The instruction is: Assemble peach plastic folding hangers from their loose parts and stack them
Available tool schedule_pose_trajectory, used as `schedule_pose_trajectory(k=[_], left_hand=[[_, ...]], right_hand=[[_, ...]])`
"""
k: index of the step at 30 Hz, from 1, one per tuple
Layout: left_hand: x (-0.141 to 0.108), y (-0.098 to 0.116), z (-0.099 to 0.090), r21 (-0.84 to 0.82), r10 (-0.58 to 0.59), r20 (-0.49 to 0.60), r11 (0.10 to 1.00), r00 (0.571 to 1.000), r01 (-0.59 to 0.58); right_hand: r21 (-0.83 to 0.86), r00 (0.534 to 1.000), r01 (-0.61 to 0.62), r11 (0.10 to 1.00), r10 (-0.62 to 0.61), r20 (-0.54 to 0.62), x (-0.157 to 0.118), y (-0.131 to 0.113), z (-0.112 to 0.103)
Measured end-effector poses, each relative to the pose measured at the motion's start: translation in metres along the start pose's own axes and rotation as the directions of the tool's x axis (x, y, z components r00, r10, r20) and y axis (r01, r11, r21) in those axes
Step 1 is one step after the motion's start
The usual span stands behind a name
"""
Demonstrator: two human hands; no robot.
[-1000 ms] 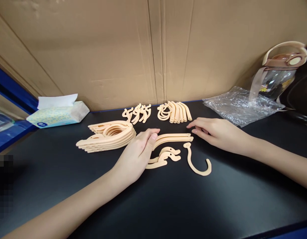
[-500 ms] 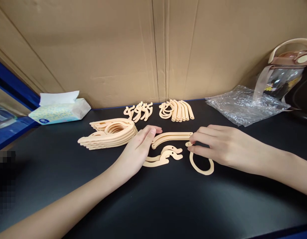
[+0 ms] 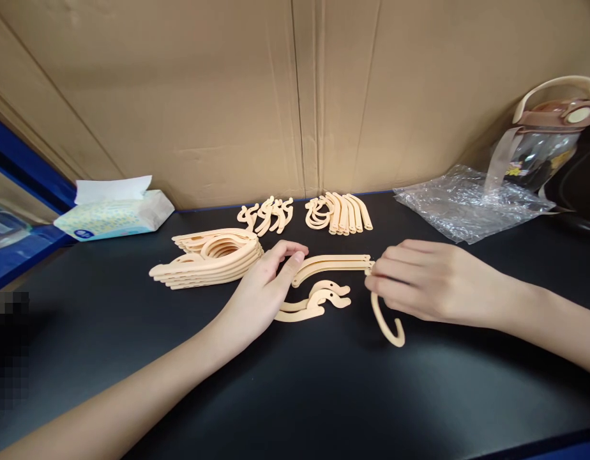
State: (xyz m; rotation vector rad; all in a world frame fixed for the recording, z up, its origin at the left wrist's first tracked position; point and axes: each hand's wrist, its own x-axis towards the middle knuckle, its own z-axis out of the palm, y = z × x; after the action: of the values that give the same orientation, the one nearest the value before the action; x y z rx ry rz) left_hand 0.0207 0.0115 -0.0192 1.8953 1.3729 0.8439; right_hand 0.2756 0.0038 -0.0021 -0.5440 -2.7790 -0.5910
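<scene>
My right hand (image 3: pixel 419 279) has its fingers closed on the end of a beige hook piece (image 3: pixel 387 324), whose curved part hangs down toward me. My left hand (image 3: pixel 271 281) rests on its side with thumb and fingers apart, at the left end of two long curved strips (image 3: pixel 331 260). Whether it touches them I cannot tell. Just in front of the strips lie two overlapping wavy pieces (image 3: pixel 309 308), their left ends partly behind my left hand. A stack of flat beige pieces (image 3: pixel 209 259) stands left of that hand.
Small wavy pieces (image 3: pixel 269 215), hook pieces (image 3: pixel 317 214) and curved strips (image 3: pixel 348 214) lie at the back of the black table (image 3: pixel 295 396). A tissue pack (image 3: pixel 115 211) is back left. Clear plastic wrap (image 3: pixel 472 201) and a bottle (image 3: pixel 544 144) are back right, before a cardboard wall (image 3: pixel 204 96).
My right hand has closed on the hook piece and turned it, so its open end shows lower down. My left hand has hardly moved.
</scene>
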Motion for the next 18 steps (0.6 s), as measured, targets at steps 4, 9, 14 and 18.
schedule_pose_trajectory(k=[4, 9, 14, 18], left_hand=[[-0.001, 0.001, 0.0, -0.002, -0.015, 0.02, 1.0, 1.0, 0.015], [-0.001, 0.0, 0.0, 0.014, 0.011, 0.029, 1.0, 1.0, -0.012], [0.0, -0.002, 0.002, 0.08, 0.085, 0.026, 0.993, 0.996, -0.087], [0.0, -0.003, 0.003, 0.128, 0.111, 0.035, 0.985, 0.993, -0.114]], right_hand=[[0.54, 0.909, -0.329, 0.775, 0.415, -0.043, 0.001, 0.006, 0.002], [0.885, 0.642, -0.442, 0.149, 0.741, 0.196, 0.005, 0.012, 0.017], [0.88, 0.572, -0.475, 0.007, 0.762, 0.303, 0.008, 0.017, 0.029], [0.881, 0.578, -0.472, -0.022, 0.747, 0.329, 0.008, 0.017, 0.03]])
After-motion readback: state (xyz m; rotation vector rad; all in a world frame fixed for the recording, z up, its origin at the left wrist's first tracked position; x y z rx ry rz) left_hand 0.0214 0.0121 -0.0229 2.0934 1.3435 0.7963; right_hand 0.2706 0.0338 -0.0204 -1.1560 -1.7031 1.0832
